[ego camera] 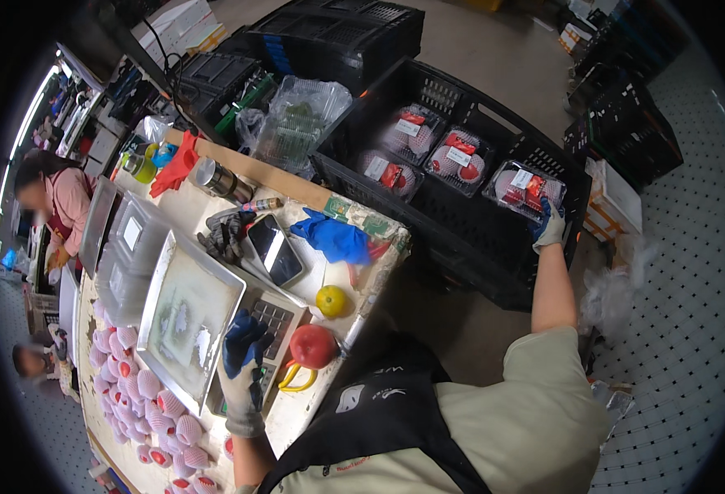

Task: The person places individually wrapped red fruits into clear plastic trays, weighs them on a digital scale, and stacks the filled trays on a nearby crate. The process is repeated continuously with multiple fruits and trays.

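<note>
My right hand [549, 226], in a white and blue work glove, has its fingers on the corner of a clear plastic fruit pack [524, 190] inside a black plastic crate [461, 231]. Three more labelled packs lie in that crate, among them a middle pack [459, 159]. My left hand [243, 358], gloved the same way, is raised over the keypad side of a weighing scale [270, 321] with its fingers curled; nothing shows in it. The scale's metal tray [191, 318] is bare. Many red fruits in pink foam nets [146, 407] lie beyond the scale.
On the table are a red fruit [313, 347], a green-yellow citrus fruit [331, 301], a smartphone [275, 250], a blue glove [331, 236], a steel flask [223, 180] and stacked clear clamshells [131, 253]. Two people are at the far left. A foam box [616, 200] stands beyond the crate.
</note>
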The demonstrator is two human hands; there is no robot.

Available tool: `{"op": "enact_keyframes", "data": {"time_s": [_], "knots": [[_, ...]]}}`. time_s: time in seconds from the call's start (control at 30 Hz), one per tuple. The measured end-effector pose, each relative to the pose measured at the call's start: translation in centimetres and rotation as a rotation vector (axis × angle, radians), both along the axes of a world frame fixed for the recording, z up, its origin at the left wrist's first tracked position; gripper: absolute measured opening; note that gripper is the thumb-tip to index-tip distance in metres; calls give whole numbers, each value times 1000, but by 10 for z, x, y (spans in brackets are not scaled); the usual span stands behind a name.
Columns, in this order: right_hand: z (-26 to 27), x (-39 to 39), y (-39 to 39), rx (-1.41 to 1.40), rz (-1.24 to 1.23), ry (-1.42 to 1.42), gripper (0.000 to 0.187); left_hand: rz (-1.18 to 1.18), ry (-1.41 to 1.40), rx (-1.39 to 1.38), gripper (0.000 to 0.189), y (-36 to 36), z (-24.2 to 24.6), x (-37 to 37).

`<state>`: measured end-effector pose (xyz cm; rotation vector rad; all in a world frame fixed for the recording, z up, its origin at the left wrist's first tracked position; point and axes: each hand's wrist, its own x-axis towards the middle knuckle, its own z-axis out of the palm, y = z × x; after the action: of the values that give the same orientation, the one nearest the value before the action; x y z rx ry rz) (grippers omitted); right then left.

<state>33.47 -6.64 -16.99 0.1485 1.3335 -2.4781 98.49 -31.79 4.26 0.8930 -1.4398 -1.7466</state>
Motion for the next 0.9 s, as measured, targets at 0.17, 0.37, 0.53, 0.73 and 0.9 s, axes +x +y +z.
{"op": "enact_keyframes", "data": {"time_s": [0.17,0.37,0.53,0.73,0.9], "knots": [[-49,-44,12,885,-533,123,42,37,-92,-22,64,2,0,1],[80,30,-108,1005,-159,712,50,245,32,94,61,45,-2,46],[112,117,-288,74,691,872,41,257,-303,-37,51,68,11,81],[208,447,-424,-200,1390,778,40,516,-667,-287,47,122,-8,151],[173,616,-545,-129,1616,1318,43,777,-963,-373,42,169,-34,192]]}}
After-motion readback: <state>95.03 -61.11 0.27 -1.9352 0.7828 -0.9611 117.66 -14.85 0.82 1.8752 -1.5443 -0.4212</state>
